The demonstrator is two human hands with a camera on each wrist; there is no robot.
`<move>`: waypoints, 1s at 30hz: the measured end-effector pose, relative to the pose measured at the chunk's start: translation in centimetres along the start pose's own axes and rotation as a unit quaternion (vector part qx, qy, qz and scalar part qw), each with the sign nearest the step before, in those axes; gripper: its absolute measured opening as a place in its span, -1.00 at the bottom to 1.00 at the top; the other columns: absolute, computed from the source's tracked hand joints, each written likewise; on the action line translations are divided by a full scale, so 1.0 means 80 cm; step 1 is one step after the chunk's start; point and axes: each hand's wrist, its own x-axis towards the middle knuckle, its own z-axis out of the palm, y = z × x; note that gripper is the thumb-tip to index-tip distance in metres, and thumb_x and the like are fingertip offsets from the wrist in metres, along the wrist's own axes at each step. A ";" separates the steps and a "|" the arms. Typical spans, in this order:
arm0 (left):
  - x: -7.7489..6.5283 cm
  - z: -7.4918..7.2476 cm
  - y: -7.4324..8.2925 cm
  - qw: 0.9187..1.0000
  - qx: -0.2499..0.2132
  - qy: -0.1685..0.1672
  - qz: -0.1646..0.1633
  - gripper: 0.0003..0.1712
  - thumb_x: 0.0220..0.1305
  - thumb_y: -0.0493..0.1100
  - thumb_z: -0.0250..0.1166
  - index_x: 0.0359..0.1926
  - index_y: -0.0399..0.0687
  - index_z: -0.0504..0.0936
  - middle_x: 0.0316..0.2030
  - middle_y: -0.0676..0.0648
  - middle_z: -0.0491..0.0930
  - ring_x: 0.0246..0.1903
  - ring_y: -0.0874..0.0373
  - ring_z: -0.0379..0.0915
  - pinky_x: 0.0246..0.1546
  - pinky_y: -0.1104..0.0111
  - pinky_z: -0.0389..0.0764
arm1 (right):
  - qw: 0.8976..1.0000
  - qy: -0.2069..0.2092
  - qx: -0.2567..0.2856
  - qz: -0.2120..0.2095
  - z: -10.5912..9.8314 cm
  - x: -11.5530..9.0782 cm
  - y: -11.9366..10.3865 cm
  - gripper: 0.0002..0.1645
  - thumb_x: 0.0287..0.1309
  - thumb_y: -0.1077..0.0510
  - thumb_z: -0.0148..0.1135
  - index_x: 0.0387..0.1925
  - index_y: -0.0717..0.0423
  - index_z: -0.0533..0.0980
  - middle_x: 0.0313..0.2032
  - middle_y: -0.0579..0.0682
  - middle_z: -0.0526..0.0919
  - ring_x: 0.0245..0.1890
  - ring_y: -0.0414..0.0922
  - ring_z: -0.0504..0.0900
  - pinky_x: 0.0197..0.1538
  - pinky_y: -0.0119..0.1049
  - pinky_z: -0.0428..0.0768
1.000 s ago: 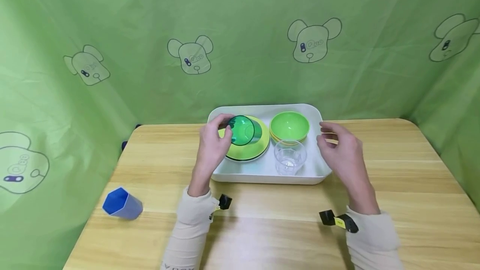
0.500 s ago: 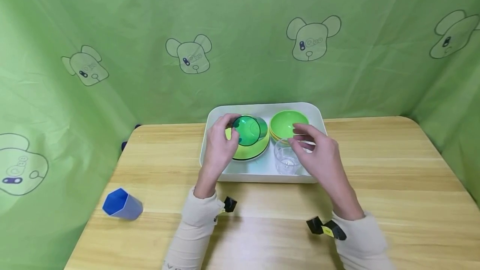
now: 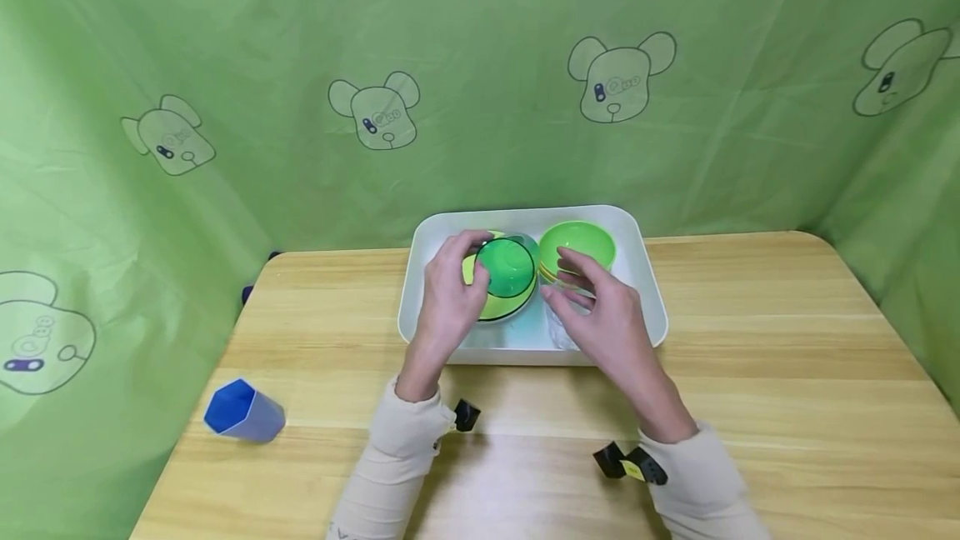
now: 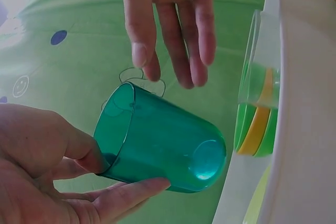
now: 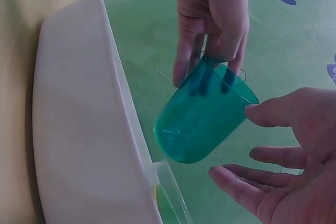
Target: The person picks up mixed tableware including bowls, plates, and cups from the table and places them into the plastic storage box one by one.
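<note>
A translucent green cup (image 3: 506, 269) is held tilted above the tray, its mouth facing me in the head view. My left hand (image 3: 453, 294) pinches it at the rim, with the thumb inside and fingers along the outer wall, as the left wrist view shows. Just to the right of the cup, my right hand (image 3: 607, 311) has its fingers spread and slightly bent. In the right wrist view its thumb (image 5: 273, 113) lies close to the cup's rim; whether they touch, I cannot tell. Beneath that hand stands a clear cup (image 3: 559, 330), mostly covered.
The white tray (image 3: 654, 315) holds yellow-green plates (image 3: 501, 308) on its left. Stacked bowls (image 3: 577, 233), green on top, stand at its back right. A blue hexagonal cup (image 3: 262, 417) stands on the wooden table at the left. Green curtains (image 3: 495, 157) hang behind.
My right hand has moved left from the tray's right edge, over the clear cup and up to the green cup. My left hand has shifted slightly right with the green cup.
</note>
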 end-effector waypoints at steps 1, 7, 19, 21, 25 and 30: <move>0.000 0.001 0.001 1.000 -0.002 -0.001 0.003 -0.62 0.25 -0.53 0.17 0.07 -0.31 0.64 -0.01 -0.27 0.66 0.03 -0.11 0.60 0.17 0.11 0.61 | 1.000 -0.003 -0.001 0.001 0.001 0.000 0.000 -0.37 0.24 0.25 0.42 0.32 0.25 0.47 0.19 0.24 0.61 0.12 0.14 0.67 0.05 -0.30 0.67; -0.002 0.007 0.008 1.000 0.007 -0.001 0.020 -0.62 0.25 -0.53 0.16 0.06 -0.29 0.65 -0.01 -0.20 0.69 0.04 -0.03 0.62 0.16 0.19 0.62 | 1.000 -0.013 0.000 -0.003 0.005 0.001 0.000 -0.34 0.25 0.18 0.44 0.33 0.27 0.46 0.25 0.25 0.57 0.18 0.13 0.63 0.10 -0.24 0.65; -0.010 0.017 0.030 0.999 0.009 0.006 0.046 -0.60 0.29 -0.48 0.16 0.12 -0.26 0.64 0.06 -0.21 0.61 0.08 0.00 0.58 -0.15 0.48 0.71 | 0.999 0.037 0.034 -0.019 0.007 -0.001 -0.002 -0.47 0.30 0.29 0.34 0.28 0.28 0.51 0.22 0.23 0.60 0.19 0.13 0.63 0.08 -0.46 0.61; -0.012 0.018 0.033 0.999 0.001 0.001 0.046 -0.60 0.30 -0.47 0.16 0.13 -0.26 0.63 0.07 -0.21 0.60 0.08 -0.02 0.58 -0.27 0.51 0.72 | 0.997 0.049 0.046 -0.025 0.007 0.000 -0.001 -0.50 0.29 0.35 0.31 0.26 0.31 0.53 0.19 0.27 0.61 0.16 0.16 0.64 0.05 -0.47 0.61; -0.014 0.018 0.038 0.999 -0.010 -0.009 0.044 -0.59 0.30 -0.49 0.17 0.15 -0.26 0.62 0.08 -0.21 0.57 0.09 -0.05 0.57 -0.23 0.43 0.74 | 0.995 0.074 0.051 -0.031 0.007 0.000 0.000 -0.54 0.28 0.40 0.28 0.22 0.31 0.57 0.13 0.29 0.65 0.11 0.20 0.67 -0.02 -0.51 0.62; -0.016 0.018 0.041 0.998 -0.029 -0.029 0.039 -0.58 0.31 -0.45 0.21 0.18 -0.23 0.60 0.11 -0.18 0.53 0.12 -0.03 0.54 -0.13 0.37 0.74 | 0.989 0.129 0.057 -0.040 0.005 -0.001 0.002 -0.60 0.26 0.41 0.31 0.13 0.27 0.64 0.06 0.24 0.71 0.05 0.16 0.71 -0.09 -0.53 0.64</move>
